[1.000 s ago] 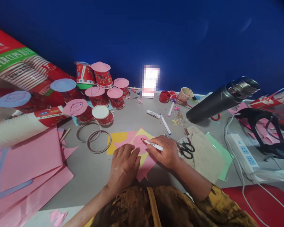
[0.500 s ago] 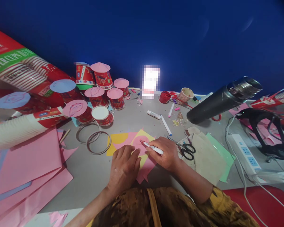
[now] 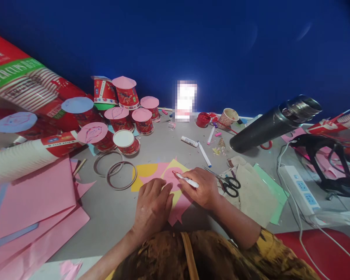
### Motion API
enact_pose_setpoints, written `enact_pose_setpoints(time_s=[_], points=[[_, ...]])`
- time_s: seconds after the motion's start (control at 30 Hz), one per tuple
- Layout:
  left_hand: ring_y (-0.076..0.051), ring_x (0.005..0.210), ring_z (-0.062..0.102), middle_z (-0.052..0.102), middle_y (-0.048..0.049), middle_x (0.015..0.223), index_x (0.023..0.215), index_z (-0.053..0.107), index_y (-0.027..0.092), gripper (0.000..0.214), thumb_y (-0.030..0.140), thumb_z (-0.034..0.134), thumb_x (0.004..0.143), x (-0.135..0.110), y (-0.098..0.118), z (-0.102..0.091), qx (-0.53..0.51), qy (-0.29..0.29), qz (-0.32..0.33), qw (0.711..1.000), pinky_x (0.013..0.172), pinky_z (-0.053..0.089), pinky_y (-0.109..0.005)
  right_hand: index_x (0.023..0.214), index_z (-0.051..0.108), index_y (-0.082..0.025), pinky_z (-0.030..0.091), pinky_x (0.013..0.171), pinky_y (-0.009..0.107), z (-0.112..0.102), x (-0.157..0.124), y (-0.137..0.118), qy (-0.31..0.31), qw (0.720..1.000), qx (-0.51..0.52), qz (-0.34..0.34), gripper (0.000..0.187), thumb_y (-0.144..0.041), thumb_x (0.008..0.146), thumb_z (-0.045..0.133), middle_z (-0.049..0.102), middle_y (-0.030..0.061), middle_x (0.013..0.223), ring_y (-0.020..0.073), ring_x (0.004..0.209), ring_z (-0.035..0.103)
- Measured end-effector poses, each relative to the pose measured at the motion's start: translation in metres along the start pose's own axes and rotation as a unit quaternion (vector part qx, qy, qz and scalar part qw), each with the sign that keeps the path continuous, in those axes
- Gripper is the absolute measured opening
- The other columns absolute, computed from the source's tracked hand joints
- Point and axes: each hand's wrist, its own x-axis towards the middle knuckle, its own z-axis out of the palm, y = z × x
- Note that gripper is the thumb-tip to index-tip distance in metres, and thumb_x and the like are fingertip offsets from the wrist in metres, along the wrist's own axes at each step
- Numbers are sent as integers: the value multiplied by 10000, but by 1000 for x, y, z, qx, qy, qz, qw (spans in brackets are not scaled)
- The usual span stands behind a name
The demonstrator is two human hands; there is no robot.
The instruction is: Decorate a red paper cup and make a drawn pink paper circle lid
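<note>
My right hand (image 3: 202, 188) is closed around a white marker (image 3: 186, 179) whose red tip rests on a pink paper circle (image 3: 171, 177). That circle lies on yellow and pink sheets (image 3: 146, 171) in the middle of the grey table (image 3: 116, 217). My left hand (image 3: 152, 206) lies on the pink paper just left of the marker, fingers bent and pressing it down. Black-handled scissors (image 3: 229, 184) lie right beside my right hand.
Red paper cups capped with pink discs (image 3: 125, 93) cluster at the back left beside sleeves of cups (image 3: 26, 153). Two metal rings (image 3: 121, 174), large pink sheets (image 3: 32, 202), loose markers (image 3: 204, 153), a dark flask (image 3: 274, 122), a power strip (image 3: 300, 188) and cables surround the work area.
The marker tip has shifted slightly left and down across the pink circle. My left hand has stayed in place.
</note>
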Motion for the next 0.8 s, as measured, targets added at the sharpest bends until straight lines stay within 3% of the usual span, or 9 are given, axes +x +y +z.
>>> enact_pose_setpoints(time_s=[0.8], points=[[-287, 984, 648, 703, -95, 1050, 1113, 685, 202, 160, 183, 587, 988, -1, -2, 1, 2, -1, -2, 1000, 827, 480, -425, 906, 702, -215, 451, 628, 311, -10, -3, 2, 29, 999, -22, 32, 144, -258, 1034, 654, 760, 18, 714, 172, 622, 684]])
